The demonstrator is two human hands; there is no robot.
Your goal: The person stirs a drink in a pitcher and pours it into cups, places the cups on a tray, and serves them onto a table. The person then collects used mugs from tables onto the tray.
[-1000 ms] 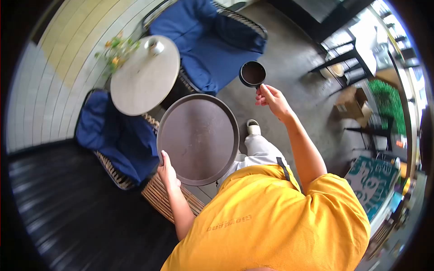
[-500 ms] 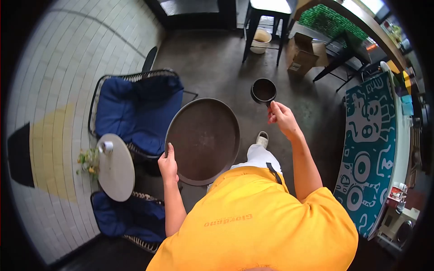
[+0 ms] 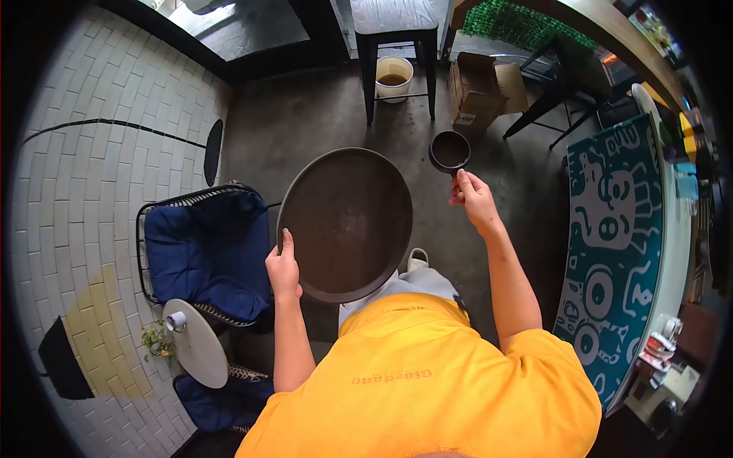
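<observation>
My left hand (image 3: 284, 271) grips the left rim of a large round dark brown tray (image 3: 347, 225), thumb on top and the other fingers hidden beneath. Nothing stands on the tray. A small black cup (image 3: 449, 150) is in my right hand (image 3: 475, 202), which pinches it at its near side, probably by a handle that my fingers mostly cover. The cup's inside is dark; whether it holds liquid I cannot tell. Tray and cup are apart, both held above the floor in front of my body.
On the left are armchairs with blue cushions (image 3: 202, 248) and a small round table (image 3: 200, 355) bearing a white cup. Ahead stand a stool (image 3: 395, 19), a bucket (image 3: 394, 90) and an open cardboard box (image 3: 475, 88). A teal patterned counter (image 3: 611, 252) runs along the right.
I have stepped forward: the stool, bucket and box appear nearer and further left, and the armchairs have slid down the view. Both hands keep their holds on the tray and the cup.
</observation>
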